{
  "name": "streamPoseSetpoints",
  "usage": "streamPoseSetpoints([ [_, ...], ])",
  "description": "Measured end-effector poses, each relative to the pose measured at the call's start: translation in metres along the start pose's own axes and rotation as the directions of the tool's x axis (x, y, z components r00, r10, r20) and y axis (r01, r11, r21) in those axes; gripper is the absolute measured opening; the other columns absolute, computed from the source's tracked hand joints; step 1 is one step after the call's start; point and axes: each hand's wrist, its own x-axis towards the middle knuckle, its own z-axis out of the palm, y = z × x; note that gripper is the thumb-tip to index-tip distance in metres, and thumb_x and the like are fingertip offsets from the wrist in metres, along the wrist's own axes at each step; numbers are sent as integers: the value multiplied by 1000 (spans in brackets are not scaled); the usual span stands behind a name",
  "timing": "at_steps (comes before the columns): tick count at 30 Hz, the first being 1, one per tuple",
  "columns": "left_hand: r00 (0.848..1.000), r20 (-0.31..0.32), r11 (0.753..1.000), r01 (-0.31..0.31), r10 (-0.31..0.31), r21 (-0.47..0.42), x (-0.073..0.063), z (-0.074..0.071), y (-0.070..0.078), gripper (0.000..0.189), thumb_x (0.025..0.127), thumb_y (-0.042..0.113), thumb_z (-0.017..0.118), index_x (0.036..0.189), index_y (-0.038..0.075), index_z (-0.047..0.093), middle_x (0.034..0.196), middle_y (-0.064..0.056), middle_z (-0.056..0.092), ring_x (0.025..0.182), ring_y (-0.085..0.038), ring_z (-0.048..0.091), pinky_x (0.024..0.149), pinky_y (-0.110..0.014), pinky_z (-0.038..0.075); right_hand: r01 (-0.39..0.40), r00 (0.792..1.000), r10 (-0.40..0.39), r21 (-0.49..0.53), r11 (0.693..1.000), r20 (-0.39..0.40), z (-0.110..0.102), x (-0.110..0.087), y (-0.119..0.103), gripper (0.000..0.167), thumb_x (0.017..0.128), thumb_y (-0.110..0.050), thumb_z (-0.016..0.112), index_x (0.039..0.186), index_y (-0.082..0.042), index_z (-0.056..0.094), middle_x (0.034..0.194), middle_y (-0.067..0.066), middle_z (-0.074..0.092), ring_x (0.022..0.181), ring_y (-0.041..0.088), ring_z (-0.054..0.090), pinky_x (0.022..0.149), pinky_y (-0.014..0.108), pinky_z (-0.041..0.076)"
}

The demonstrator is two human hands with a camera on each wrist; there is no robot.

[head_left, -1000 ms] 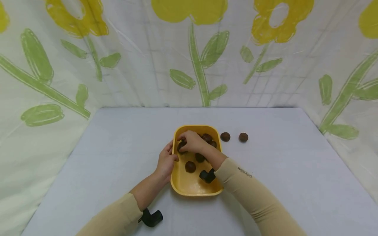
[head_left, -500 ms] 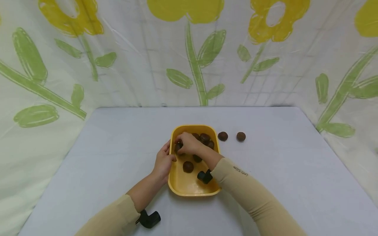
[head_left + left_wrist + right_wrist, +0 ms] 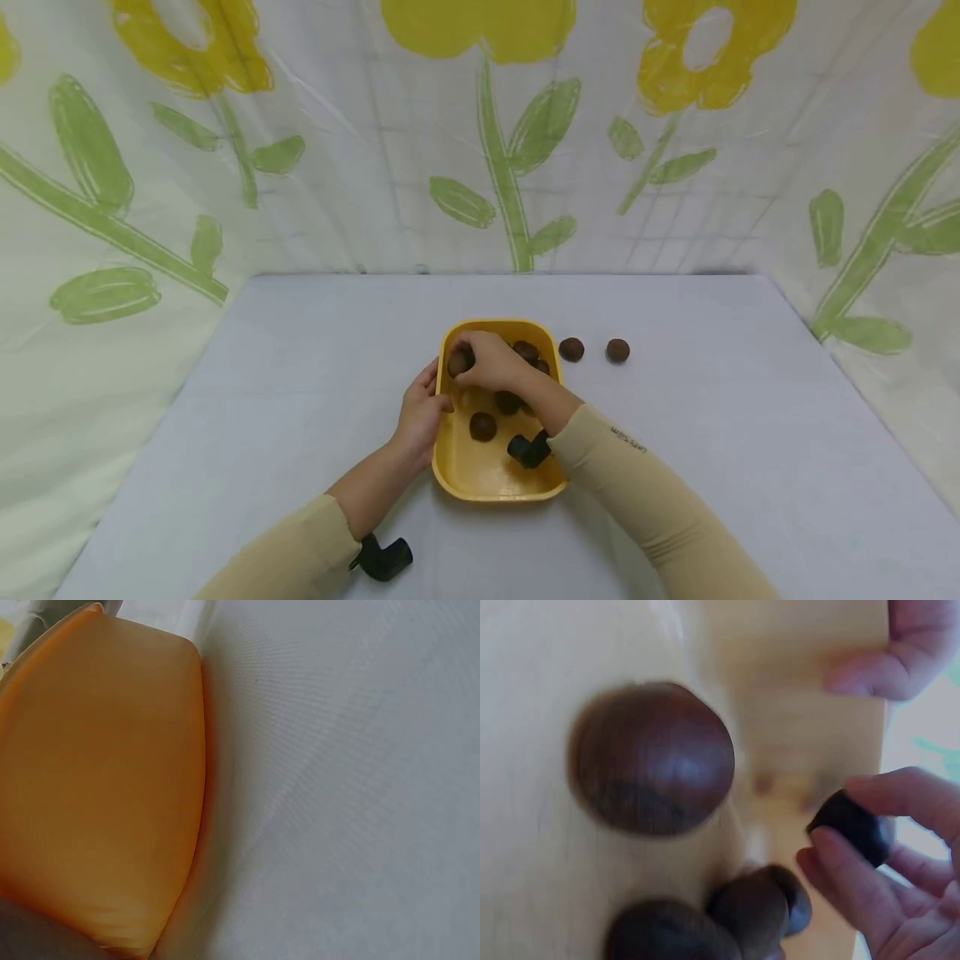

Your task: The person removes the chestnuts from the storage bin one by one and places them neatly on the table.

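A yellow plastic tray (image 3: pixel 495 492) stands on the table with several brown chestnuts in it. My left hand (image 3: pixel 418 417) grips its left wall, thumb over the rim and fingers along the outside. My right hand (image 3: pixel 495 362) reaches into the far left part and pinches a chestnut (image 3: pixel 459 362) between thumb and fingers. In the right wrist view this dark chestnut (image 3: pixel 859 829) sits between the fingertips, above the tray floor. Another chestnut (image 3: pixel 483 427) lies alone mid-tray; others (image 3: pixel 525 350) cluster at the far right, partly hidden by my right hand and forearm.
Two chestnuts lie on the white table outside the tray, one (image 3: pixel 572 349) close to its far right corner and one (image 3: pixel 618 350) farther right. Black wrist cameras (image 3: pixel 385 558) hang under both forearms. A flower-printed curtain (image 3: pixel 360 167) rises behind the table.
The right hand's fingers have closed on a chestnut at the tray's left side and raised it slightly. The left hand keeps its grip on the tray.
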Motion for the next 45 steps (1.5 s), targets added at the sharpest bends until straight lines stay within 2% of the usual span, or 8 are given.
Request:
streamPoseSetpoints([
  [4,1000,-2,1000,7,-7,-5,1,1,0,78,74,-16,34,147,9,25,152,-8,29,137,-25,33,112,-40,30,16,999,-14,45,999,-45,-7,-5,0,35,79,-11,70,112,-9,60,111,5,62,101,20,57,88,33,49],
  [10,1000,-5,1000,6,-6,-1,0,2,3,78,74,-16,34,147,9,25,152,-9,28,137,-27,33,111,-40,31,51,998,-48,80,995,-50,-19,-10,2,38,80,-9,70,116,-11,61,119,5,61,108,20,56,90,34,49],
  [18,1000,7,999,24,-24,-36,1,2,3,77,75,-16,34,147,10,24,153,-9,28,137,-27,33,112,-40,30,23,996,-9,157,987,-93,-41,-21,4,39,81,-8,68,118,-10,57,121,11,56,105,27,59,85,35,52],
  [26,999,-33,999,33,-33,-1,1,2,3,77,75,-16,35,147,9,25,153,-8,27,139,-24,30,113,-39,29,26,989,4,200,979,-150,-64,-34,11,41,80,-10,69,116,-8,51,121,12,52,114,30,54,94,39,49],
  [32,999,-31,999,41,-41,9,1,0,2,76,76,-16,35,148,8,24,154,-8,25,140,-25,27,113,-40,27,-12,983,61,280,960,-170,-76,-43,20,42,79,-7,70,115,-6,49,124,13,50,114,33,55,92,41,50],
  [39,998,-38,999,45,-44,4,1,1,1,77,76,-16,36,147,8,25,153,-8,27,139,-25,29,113,-40,28,-56,970,127,320,946,-206,-85,-55,39,46,76,-13,73,115,-5,49,123,13,52,115,32,55,89,41,51],
  [45,999,-17,999,35,-36,-18,1,1,1,77,75,-16,34,147,8,24,153,-9,26,139,-26,28,113,-40,28,-89,950,183,344,935,-252,-96,-70,58,48,77,-14,73,117,-4,48,124,14,51,115,32,54,85,34,53],
])
